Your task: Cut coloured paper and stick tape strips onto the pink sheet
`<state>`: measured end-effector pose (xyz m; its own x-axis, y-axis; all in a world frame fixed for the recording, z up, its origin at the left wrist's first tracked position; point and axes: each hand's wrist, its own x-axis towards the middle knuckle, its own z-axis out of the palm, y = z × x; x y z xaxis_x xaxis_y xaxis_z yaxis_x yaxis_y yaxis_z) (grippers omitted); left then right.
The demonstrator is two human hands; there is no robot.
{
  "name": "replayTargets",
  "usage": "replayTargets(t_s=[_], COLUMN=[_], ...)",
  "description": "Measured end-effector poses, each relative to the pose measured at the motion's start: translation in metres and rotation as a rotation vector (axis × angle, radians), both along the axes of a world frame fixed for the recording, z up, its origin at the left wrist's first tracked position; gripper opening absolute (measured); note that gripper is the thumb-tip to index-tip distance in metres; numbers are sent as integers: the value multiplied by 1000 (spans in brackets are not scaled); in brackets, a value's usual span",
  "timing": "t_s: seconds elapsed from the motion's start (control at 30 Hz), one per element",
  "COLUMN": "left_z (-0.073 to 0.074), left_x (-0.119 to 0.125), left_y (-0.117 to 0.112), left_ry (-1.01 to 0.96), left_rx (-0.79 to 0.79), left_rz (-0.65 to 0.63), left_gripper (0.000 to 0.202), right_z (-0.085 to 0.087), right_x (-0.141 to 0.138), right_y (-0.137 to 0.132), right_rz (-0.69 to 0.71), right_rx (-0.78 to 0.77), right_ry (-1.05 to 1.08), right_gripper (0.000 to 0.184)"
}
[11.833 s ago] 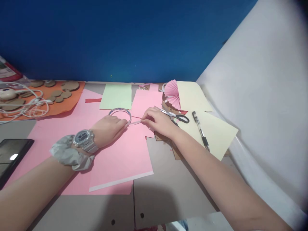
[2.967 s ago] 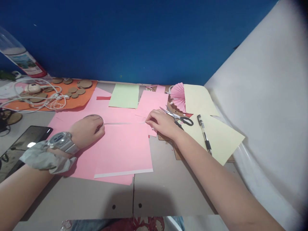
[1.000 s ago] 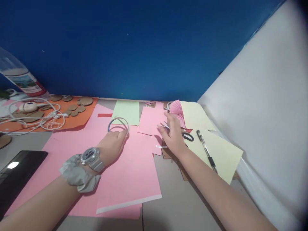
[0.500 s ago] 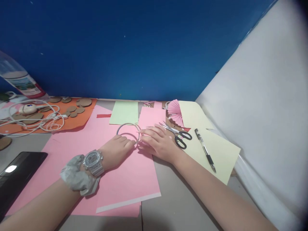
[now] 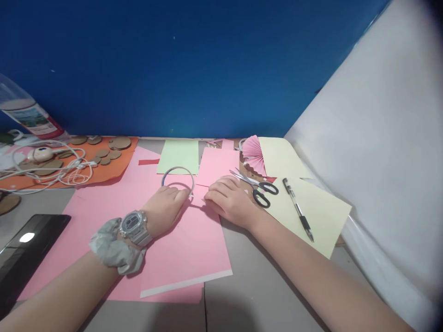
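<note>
My left hand (image 5: 165, 207), with a watch and a grey scrunchie at the wrist, is closed on a thin ring (image 5: 191, 176) that looks like a nearly used-up roll of tape. The ring stands tilted above pink paper (image 5: 187, 240), with a small pale bit at its right side. To its right, my right hand (image 5: 230, 199) has its fingers curled and pressed together, low over the pink sheets. Whatever its fingertips pinch is too small to make out. A white strip (image 5: 187, 284) runs along the near edge of the pink paper.
Scissors (image 5: 258, 185) lie beside my right hand, and a pen (image 5: 298, 210) rests on cream paper (image 5: 325, 212). A pink paper fan (image 5: 253, 154) is behind them. At left are a phone (image 5: 31, 258), white cable (image 5: 74, 168), cardboard discs (image 5: 119, 143) and a bottle (image 5: 32, 115).
My right hand has drawn away from the ring, its fingers going from stretched out to curled together. My left hand and the ring have shifted slightly left.
</note>
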<state>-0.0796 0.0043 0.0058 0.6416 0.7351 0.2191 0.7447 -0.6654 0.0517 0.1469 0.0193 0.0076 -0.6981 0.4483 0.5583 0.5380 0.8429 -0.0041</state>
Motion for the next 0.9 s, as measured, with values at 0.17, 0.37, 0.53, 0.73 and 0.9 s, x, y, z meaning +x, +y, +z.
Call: replayTargets(t_s=[0.17,0.37,0.53,0.73,0.9], left_z=[3,4,-5,-12,-15], left_x=[4,3,-13,-27,-33], left_y=[-1,1,12,19,22], left_ry=[-49,-156,-394,-592,-774], left_rx=[-27,182,334,386,392], left_rz=[75,133,249,302,342], left_gripper=[22,21,20,23,25], right_z=[-1,2,2,27,76], right_x=[-4,-11,-8,-9,18], right_y=[-3,-11,-12,-30,-43], right_rz=[16,50,100,313,-23], right_rx=[104,144,145,-46,-637], right_ry=[-16,39,47,-90,-282], right_gripper=[9,14,22,31,28])
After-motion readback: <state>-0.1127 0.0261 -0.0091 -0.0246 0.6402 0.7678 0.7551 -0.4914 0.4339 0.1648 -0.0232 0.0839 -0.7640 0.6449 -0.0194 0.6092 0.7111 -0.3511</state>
